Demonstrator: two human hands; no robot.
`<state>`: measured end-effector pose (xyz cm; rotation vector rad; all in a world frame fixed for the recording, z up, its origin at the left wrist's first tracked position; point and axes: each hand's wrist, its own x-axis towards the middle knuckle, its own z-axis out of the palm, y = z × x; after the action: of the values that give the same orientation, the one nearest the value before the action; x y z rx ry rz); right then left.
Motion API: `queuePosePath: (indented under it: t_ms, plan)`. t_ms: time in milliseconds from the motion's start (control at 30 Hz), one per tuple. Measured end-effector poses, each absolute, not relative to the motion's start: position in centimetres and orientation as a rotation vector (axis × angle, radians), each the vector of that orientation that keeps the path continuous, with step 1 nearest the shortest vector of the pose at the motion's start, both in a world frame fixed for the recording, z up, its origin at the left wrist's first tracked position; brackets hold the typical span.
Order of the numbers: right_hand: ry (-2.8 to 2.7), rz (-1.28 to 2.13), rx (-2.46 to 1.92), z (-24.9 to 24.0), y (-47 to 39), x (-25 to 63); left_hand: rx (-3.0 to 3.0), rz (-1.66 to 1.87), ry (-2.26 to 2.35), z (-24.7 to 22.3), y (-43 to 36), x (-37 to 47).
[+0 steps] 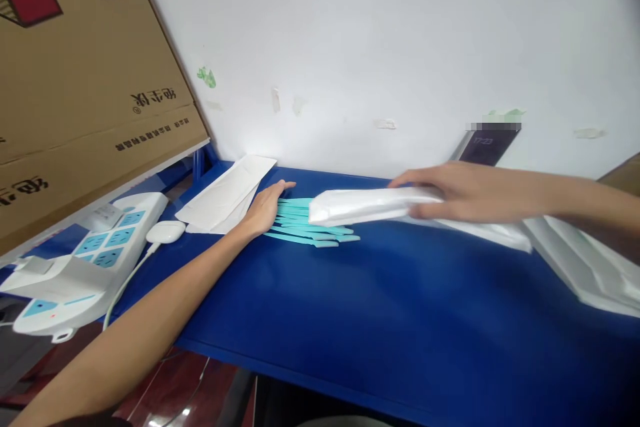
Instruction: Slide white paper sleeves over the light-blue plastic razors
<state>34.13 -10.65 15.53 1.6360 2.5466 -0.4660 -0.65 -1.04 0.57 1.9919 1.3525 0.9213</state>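
Several thin turquoise sticks lie in a loose bundle on the blue table. My left hand rests against their left ends, its thumb and fingers apart. White flat sleeves lie just left of that hand. My right hand grips a white packet, whose left end is over the right part of the sticks. Another white packet extends to the right beneath my right hand. More white packets lie at the table's right side.
A power strip with plugs and a white charger sits at the left, its cable running down. A large cardboard box stands behind it. A phone leans on the wall. The blue table ends at a front edge.
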Motion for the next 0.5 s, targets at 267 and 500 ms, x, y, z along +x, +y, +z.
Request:
queuePosePath:
  t_ms: [267,500]
  plan:
    - [2.531,-0.269,1.319,20.3,-3.3,26.6,1.88,0.998,1.138,-1.1,0.2,-1.4]
    - [2.381,-0.405,1.369,22.5,-3.3,24.5,1.86,0.977,1.177,-1.2,0.5,-1.3]
